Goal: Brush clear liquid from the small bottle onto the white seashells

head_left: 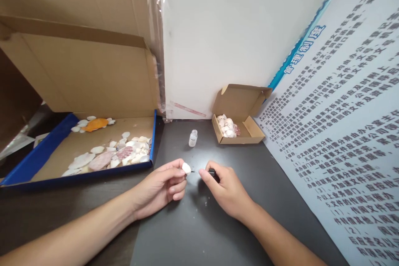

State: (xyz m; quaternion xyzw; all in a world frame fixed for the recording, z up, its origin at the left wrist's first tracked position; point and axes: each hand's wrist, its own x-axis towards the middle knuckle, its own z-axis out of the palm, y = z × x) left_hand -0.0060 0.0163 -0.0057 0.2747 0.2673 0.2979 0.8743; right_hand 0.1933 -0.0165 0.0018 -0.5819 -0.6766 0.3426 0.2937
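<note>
Between thumb and fingers, my left hand [170, 181] pinches a small white seashell [186, 168]. My right hand [226, 187] is closed around a black brush cap [212, 172], whose thin dark applicator points left. Its tip meets the edge of the shell or sits very close to it; I cannot tell which. Beyond both hands, a small clear glass bottle [193, 138] with a whitish label stands upright and uncapped on the dark mat [174, 232].
At left lies an open blue-edged cardboard box [152, 141] with many loose shells [124, 151] and an orange piece [96, 124]. A smaller open cardboard box [246, 138] holding shells [228, 126] stands at back right. A white panel [218, 50] and a printed board [336, 124] border the mat.
</note>
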